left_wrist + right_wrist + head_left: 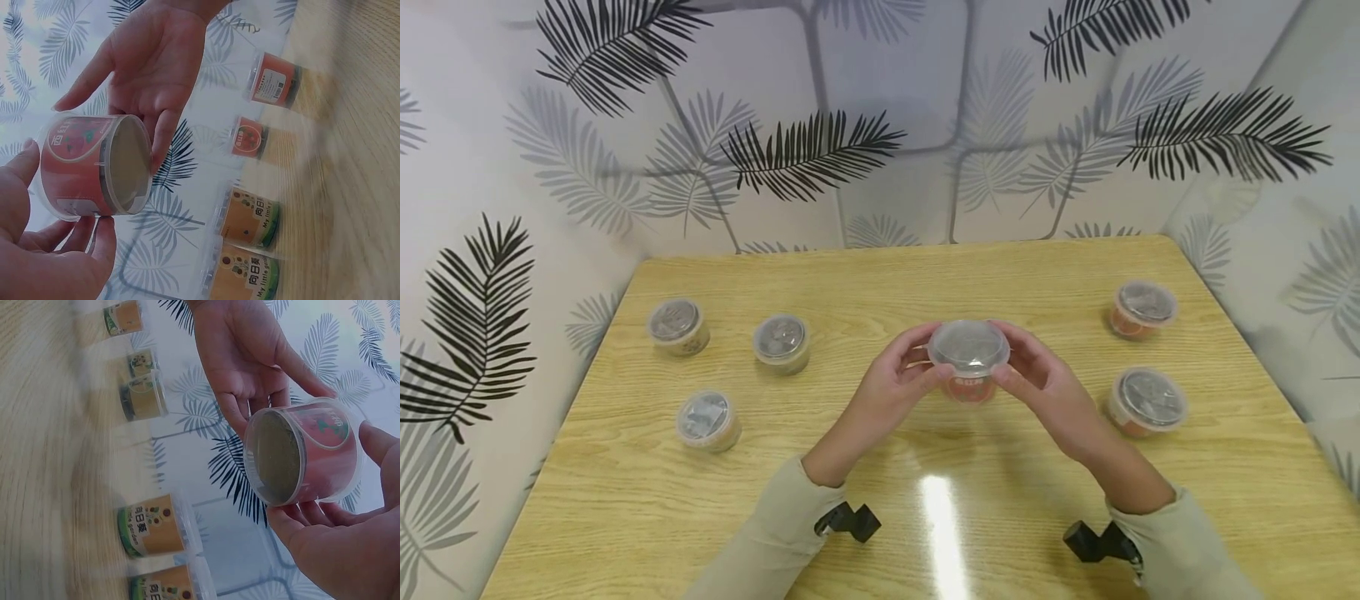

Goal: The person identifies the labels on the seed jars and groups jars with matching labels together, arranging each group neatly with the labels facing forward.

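Both hands hold a clear plastic tub [970,387] with a translucent lid and a red label over the middle of the table. In the head view, the left hand [898,377] grips its left side and the right hand [1047,390] its right side, with thumbs at the near side of the rim. The left wrist view shows the tub [72,165] from the side, a tomato picture on its label and something brown inside at its base. The left hand [53,250] is low there. In the right wrist view the right hand [350,544] has its fingers under the tub [325,450].
Three similar lidded tubs stand at the left, including a front one [707,421] and a back one [677,327]. Two more stand at the right, a near tub [1146,402] and a far tub [1142,310]. Leaf-patterned cloth [887,200] rises behind the wooden table [865,283].
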The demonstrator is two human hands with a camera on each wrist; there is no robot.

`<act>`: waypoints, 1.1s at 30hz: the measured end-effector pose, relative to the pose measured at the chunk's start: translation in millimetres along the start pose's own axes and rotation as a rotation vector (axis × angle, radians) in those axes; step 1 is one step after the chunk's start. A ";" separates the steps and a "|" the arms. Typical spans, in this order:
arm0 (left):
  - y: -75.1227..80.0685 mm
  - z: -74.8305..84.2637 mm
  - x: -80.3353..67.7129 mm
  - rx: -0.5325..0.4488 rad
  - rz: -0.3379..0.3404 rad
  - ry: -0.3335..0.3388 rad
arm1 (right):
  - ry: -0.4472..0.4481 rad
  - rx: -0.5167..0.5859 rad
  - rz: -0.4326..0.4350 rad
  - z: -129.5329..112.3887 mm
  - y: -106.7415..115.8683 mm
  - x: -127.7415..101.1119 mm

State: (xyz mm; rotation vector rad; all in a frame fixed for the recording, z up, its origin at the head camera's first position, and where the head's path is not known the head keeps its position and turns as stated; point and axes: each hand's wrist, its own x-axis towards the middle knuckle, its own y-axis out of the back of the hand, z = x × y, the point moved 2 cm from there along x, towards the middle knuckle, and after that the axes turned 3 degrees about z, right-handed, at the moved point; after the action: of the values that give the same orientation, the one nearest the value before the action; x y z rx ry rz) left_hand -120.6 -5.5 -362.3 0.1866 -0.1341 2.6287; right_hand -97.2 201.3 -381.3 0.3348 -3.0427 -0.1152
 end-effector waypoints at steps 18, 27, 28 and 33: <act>-29.1 -0.2 36.8 0.084 -0.061 -0.036 | 0.088 -0.024 0.067 -16.3 40.7 -6.2; -47.0 -8.4 62.7 0.160 -0.072 -0.075 | 0.072 -0.086 0.055 -29.5 68.3 -8.3; -49.7 -9.2 65.4 0.163 -0.070 -0.073 | 0.061 -0.102 0.057 -30.6 71.7 -8.4; -64.6 -13.8 77.5 0.194 -0.052 -0.075 | -0.021 -0.224 0.082 -29.9 89.5 -11.0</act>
State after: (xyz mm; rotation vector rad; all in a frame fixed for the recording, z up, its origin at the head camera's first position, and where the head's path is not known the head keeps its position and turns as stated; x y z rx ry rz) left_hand -157.8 89.3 -359.8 0.3500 0.1000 2.5820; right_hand -103.1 288.9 -344.9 0.1933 -3.0171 -0.4524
